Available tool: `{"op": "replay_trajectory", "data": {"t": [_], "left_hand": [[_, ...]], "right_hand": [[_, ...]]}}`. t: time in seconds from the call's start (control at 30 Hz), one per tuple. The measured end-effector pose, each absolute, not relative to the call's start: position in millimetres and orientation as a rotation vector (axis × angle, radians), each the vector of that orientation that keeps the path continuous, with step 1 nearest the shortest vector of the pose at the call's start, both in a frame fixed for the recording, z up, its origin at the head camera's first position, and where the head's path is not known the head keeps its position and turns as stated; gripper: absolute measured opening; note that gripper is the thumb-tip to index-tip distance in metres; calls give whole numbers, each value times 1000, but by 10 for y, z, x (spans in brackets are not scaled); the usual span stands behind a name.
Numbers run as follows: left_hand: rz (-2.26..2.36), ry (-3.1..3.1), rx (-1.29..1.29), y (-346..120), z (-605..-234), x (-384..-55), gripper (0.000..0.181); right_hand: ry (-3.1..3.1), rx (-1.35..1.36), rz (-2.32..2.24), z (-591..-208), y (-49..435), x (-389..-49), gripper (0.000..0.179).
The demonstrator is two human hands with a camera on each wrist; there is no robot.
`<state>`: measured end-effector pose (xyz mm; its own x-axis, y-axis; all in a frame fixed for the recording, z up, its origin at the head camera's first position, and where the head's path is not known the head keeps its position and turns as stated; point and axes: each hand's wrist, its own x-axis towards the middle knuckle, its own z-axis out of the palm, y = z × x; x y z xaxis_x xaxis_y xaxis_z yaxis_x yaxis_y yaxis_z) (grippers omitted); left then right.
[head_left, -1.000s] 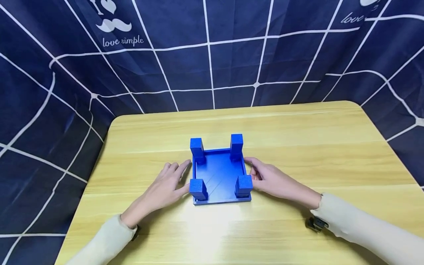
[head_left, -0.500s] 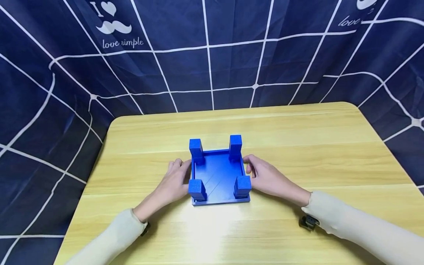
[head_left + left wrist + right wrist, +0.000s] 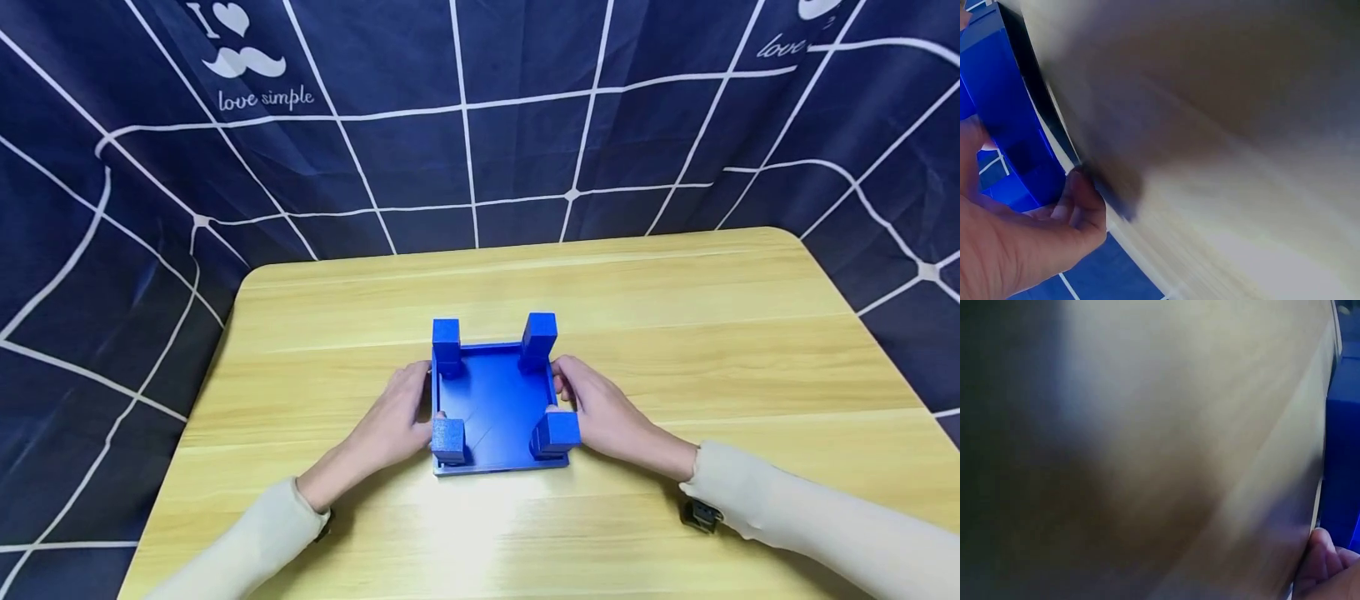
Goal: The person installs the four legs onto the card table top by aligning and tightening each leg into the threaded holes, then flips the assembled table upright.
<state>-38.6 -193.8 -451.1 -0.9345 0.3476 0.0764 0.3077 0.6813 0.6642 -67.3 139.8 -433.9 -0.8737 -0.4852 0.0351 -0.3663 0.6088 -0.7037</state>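
A square blue tray-like piece (image 3: 495, 400) with a low rim and an upright block post at each corner sits at mid-table in the head view. My left hand (image 3: 390, 417) grips its left side, the thumb showing by the near-left post (image 3: 448, 440). In the left wrist view, the fingers (image 3: 1079, 197) curl at the lower edge of the blue piece (image 3: 1013, 106), with the thumb on its other side. From the right, my right hand (image 3: 607, 412) holds the opposite side, thumb over the rim behind the near-right post (image 3: 557, 435). The right wrist view catches only curled fingers (image 3: 1322, 556) against a blue side.
The light wooden table (image 3: 337, 317) extends on every side of the blue piece. Dark blue curtains (image 3: 405, 158) with white grid lines stand behind the table and at both sides. A small black device (image 3: 699, 515) hangs under the right cuff.
My left hand has moved right, from spread fingers to a grip on the side. Both thumbs now come over the rim. The blue piece's posts have shifted slightly and lean differently.
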Motion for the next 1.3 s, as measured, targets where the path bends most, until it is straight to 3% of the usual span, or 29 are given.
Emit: {"op": "replay_trajectory", "data": {"t": [0.2,0.57,0.73,0.97,1.03,1.3], "left_hand": [[1115,2822,593,-1982,-4694,-438,82],[1219,2919,617,-1796,-4226,-346,73],[1274,2990,534,-1746,-4144,-335,72],[1673,2762,227,-1778,-4050,-340,19],[1761,2661,146,-1786,-4033,-354,13],[1953,2434,101,-1784,-3980,-477,26]], "right_hand": [[2689,-735,-1078,-4323,1420,-658,30],[2635,-795,-1246,-4255,1477,-654,36],[2580,-651,-1362,-4174,1460,-668,18],[2548,-413,-1438,-4012,1434,-701,28],[2542,-403,-1445,-3992,1442,-714,29],[2489,-251,-1541,-3914,1496,-749,25]]}}
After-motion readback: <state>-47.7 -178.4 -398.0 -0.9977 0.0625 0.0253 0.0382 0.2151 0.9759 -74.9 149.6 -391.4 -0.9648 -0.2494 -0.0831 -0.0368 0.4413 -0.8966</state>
